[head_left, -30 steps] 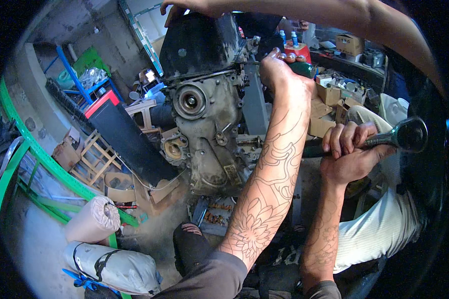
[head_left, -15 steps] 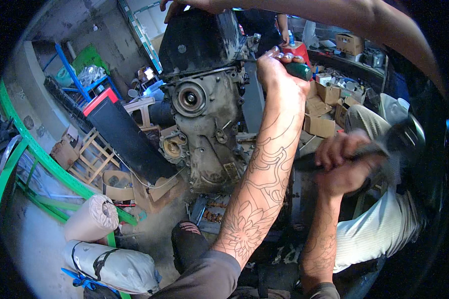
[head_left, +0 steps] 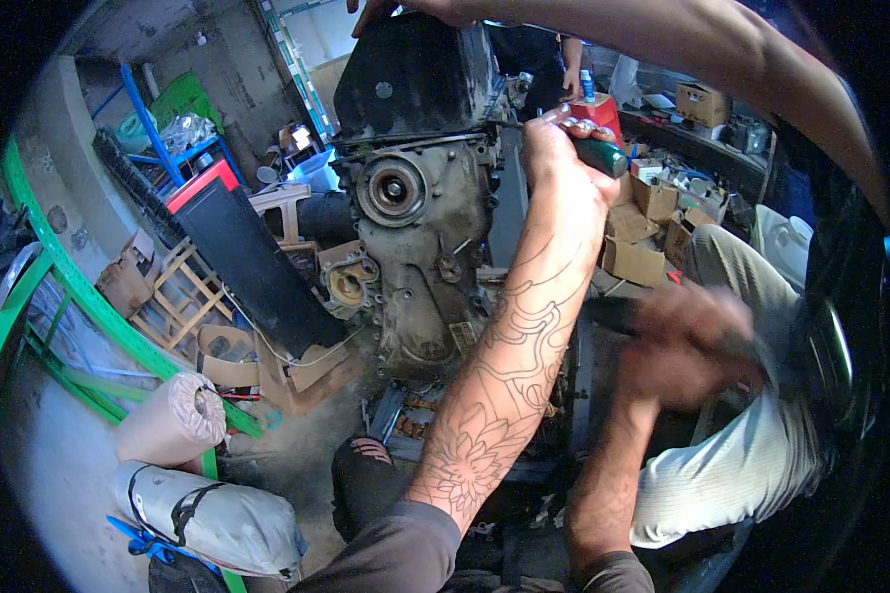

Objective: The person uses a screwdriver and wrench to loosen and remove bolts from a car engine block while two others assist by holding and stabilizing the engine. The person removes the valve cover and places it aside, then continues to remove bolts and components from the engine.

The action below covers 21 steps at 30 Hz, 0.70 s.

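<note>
Cluttered workshop, left hand (head_left: 561,158) gripping screwdriver (head_left: 595,153) crosswise

A green-handled tool (head_left: 595,150) is gripped in the left hand (head_left: 556,158), its shaft laid against the engine (head_left: 420,198) just left of the grip. Below and right of that grip, a dark handle (head_left: 618,314) is clasped by the blurred right hand (head_left: 687,346). Another person's hand (head_left: 405,10) is rested on the engine's top.

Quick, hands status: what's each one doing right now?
Left hand: closed on a green-handled tool at the engine.
Right hand: blurred, closed on a dark tool handle.
</note>
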### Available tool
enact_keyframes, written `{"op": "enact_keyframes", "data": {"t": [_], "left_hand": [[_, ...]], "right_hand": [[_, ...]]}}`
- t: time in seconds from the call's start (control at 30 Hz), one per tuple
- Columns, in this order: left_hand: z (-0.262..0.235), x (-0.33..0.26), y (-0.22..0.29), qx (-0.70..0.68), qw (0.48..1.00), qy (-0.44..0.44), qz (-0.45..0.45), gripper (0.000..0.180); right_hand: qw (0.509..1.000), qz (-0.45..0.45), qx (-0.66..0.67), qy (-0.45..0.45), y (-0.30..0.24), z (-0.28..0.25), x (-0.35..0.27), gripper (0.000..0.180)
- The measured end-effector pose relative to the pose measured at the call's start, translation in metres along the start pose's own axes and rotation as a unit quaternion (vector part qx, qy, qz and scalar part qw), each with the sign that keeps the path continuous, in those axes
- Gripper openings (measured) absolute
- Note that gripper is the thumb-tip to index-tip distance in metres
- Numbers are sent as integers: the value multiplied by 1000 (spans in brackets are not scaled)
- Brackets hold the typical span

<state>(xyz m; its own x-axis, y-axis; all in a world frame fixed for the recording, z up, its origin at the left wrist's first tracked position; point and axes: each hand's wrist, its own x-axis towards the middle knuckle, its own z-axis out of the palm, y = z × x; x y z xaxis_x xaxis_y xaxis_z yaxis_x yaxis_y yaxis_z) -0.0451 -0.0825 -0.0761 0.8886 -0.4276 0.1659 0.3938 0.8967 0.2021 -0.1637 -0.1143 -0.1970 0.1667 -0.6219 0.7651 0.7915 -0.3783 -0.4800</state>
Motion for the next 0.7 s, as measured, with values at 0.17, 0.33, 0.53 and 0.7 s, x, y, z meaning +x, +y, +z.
{"op": "enact_keyframes", "data": {"t": [0.17,0.33,0.53,0.7], "left_hand": [[-8,-8,19,15,999,29,21,25],[-7,-5,21,49,998,20,26,23],[-11,-5,24,7,999,28,-24,26],[-21,-14,28,40,998,-41,4,28]], "right_hand": [[936,342,87,4,-21,0,-8,53],[921,128,368,14,-8,-10,-7,49],[836,68,515,-177,-1,-1,-3,54],[947,171,-126,-242,7,28,-3,55]]}}
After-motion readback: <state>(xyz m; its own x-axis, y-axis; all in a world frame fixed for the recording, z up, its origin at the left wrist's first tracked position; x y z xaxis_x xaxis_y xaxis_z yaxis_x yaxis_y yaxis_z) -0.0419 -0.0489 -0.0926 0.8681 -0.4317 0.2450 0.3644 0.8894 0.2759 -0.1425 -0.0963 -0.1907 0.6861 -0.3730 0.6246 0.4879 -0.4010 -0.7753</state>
